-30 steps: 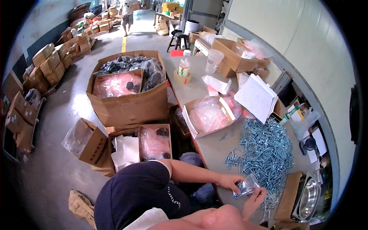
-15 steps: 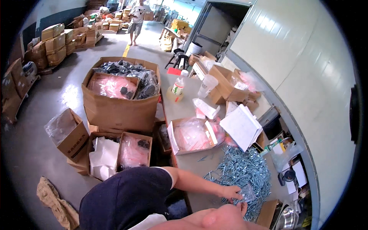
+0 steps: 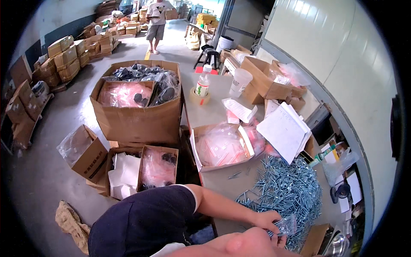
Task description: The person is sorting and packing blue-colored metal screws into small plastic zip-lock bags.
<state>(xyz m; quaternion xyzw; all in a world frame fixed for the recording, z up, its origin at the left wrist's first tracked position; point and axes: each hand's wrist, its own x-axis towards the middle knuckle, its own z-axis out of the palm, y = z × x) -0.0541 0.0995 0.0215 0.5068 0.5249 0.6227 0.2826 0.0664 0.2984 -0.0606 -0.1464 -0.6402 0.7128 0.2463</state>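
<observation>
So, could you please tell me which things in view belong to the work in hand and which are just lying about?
Seemingly in the work:
small clear bag, in the left hand, right hand close by
heap of screws beside it
likely the open box of plastic bags

Apparently just lying about:
bottle
tape roll
plastic cup
papers

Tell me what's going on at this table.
The left hand grips a clear plastic bag at the near side of a loose heap of bluish metal screws on the table. The right hand is just below it in view, partly hidden, so its grip is unclear. Farther along the table, left of the heap, sits an open box of clear, pinkish bags. Another person stands farther back.
</observation>
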